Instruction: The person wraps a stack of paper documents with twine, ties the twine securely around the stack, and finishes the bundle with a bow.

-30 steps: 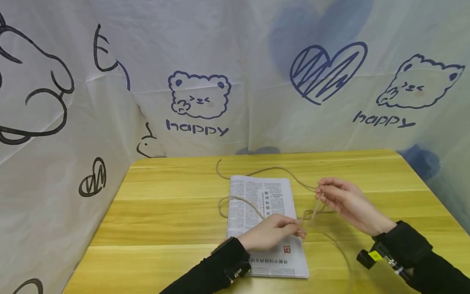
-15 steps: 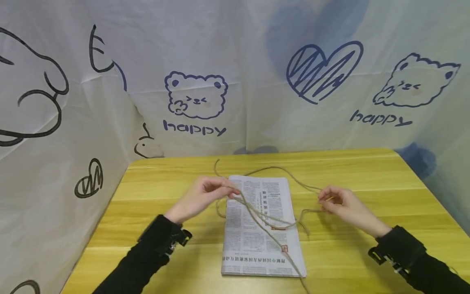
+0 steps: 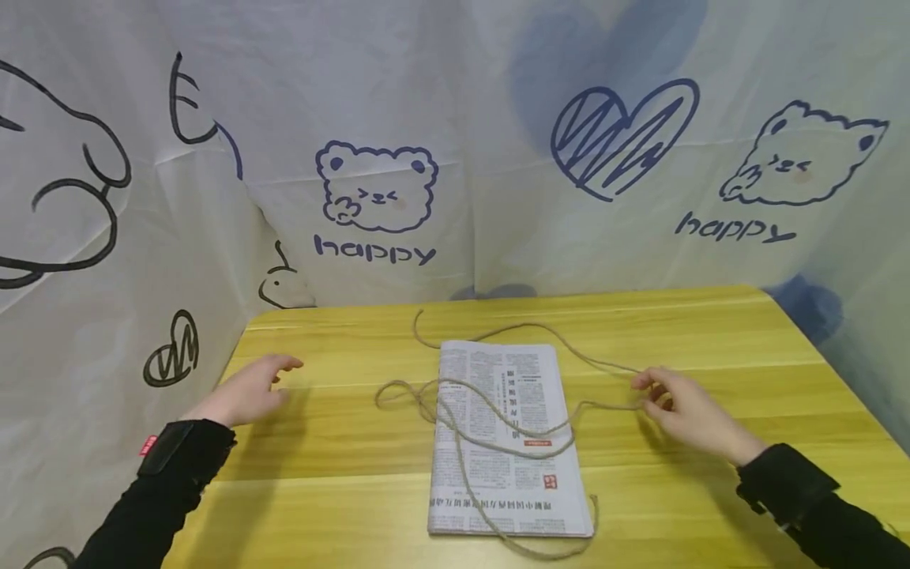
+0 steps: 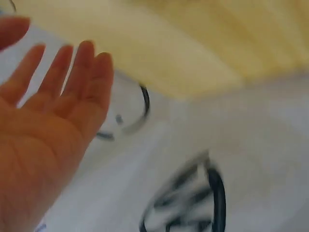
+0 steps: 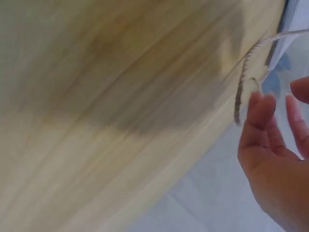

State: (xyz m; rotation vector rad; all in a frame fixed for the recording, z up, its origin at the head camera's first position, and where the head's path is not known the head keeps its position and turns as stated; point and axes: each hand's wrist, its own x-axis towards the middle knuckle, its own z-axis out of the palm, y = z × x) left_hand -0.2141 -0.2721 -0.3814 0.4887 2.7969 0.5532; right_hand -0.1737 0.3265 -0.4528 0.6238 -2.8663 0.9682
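Note:
A long piece of brown twine [image 3: 490, 393] lies in loose loops over a folded newspaper [image 3: 498, 482] in the middle of a yellow wooden table [image 3: 341, 458]. My right hand [image 3: 650, 397] rests on the table to the right of the paper. Its fingertips pinch the twine where two strands meet. The right wrist view shows the twine [image 5: 241, 82] curling at the fingers [image 5: 258, 113]. My left hand [image 3: 266, 378] hovers open and empty near the table's left edge, well away from the twine. In the left wrist view its palm [image 4: 43, 125] is bare and its fingers are straight.
A white cloth backdrop [image 3: 455, 158] with bear, heart and "happy" drawings closes off the table's back and left sides. One twine end [image 3: 419, 324] reaches toward the back edge. Another loop [image 3: 562, 549] hangs near the front of the newspaper.
My left hand let go of the twine and swung out to the left edge. The released twine dropped across the newspaper. My right hand sank a little toward the table.

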